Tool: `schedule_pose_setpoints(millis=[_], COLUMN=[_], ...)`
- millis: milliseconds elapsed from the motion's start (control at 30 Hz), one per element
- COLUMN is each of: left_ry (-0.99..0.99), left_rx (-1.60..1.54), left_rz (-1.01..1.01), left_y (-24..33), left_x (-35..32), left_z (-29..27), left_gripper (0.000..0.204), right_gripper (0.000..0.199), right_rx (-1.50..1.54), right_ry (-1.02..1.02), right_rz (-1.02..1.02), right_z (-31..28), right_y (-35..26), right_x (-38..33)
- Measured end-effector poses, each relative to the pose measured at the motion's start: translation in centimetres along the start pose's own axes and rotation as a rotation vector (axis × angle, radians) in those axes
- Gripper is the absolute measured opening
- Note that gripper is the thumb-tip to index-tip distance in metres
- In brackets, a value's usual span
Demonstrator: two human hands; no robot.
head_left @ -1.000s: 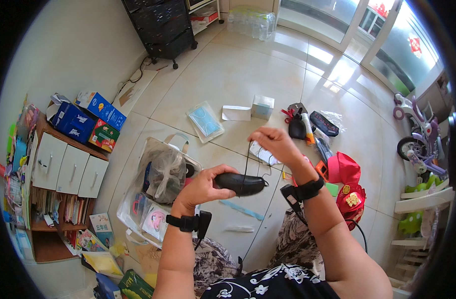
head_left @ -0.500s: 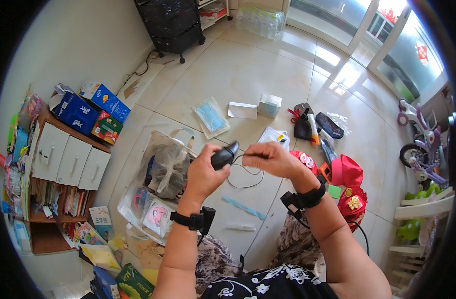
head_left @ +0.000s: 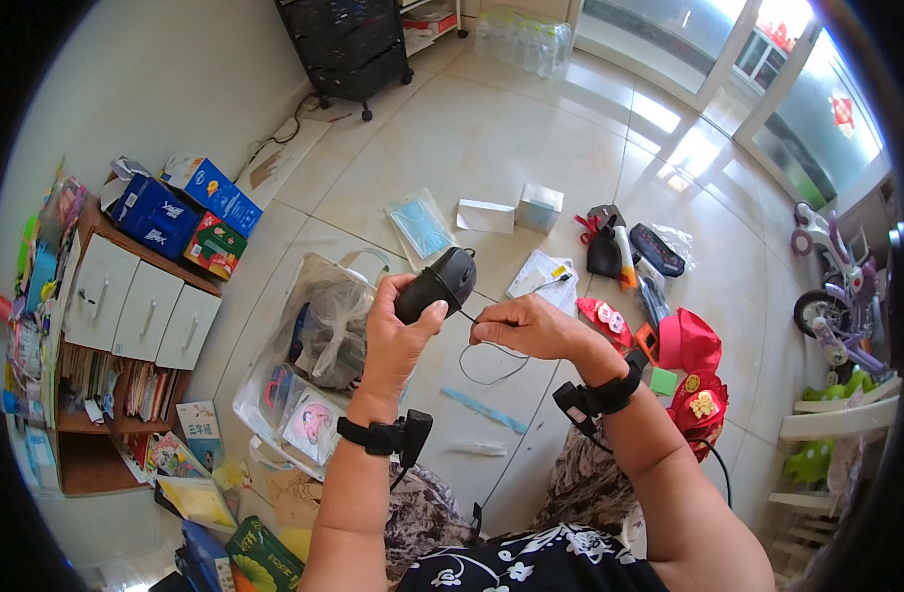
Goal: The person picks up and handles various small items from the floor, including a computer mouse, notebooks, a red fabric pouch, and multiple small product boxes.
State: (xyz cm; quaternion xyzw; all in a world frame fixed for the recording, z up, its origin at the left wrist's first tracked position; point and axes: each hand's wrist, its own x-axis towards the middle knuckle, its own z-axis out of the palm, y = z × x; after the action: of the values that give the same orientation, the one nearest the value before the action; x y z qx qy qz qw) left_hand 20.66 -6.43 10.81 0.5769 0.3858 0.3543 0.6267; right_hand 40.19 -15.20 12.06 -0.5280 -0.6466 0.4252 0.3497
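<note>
1. A black computer mouse is gripped by the left hand, fingers wrapped tight, held up above the tiled floor.
2. Its thin cable is pinched by the right hand, looping just below.

The black computer mouse now stands tilted up in the left hand, no longer lying level as a second ago. The right hand has dropped beside it, pinching the thin cord, which hangs in a loop.
</note>
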Motion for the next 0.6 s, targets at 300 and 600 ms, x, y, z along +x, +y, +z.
schedule_pose_setpoints(millis=[300,600], left_ry=[-0.654,-0.106], left_rx=[0.531,-0.343], left_rz=[0.069,-0.061], left_y=[1.5,0.6], left_x=[-1.3,-0.4], left_z=[1.2,0.9], left_gripper=[0.047,0.037], right_gripper=[0.024,0.020], right_rx=[0.323,0.014], right_ry=[0.286,0.064], right_rz=[0.143,0.157], right_z=[-3.3,0.9], right_y=[0.7,0.5], right_x=[-0.5,0.1])
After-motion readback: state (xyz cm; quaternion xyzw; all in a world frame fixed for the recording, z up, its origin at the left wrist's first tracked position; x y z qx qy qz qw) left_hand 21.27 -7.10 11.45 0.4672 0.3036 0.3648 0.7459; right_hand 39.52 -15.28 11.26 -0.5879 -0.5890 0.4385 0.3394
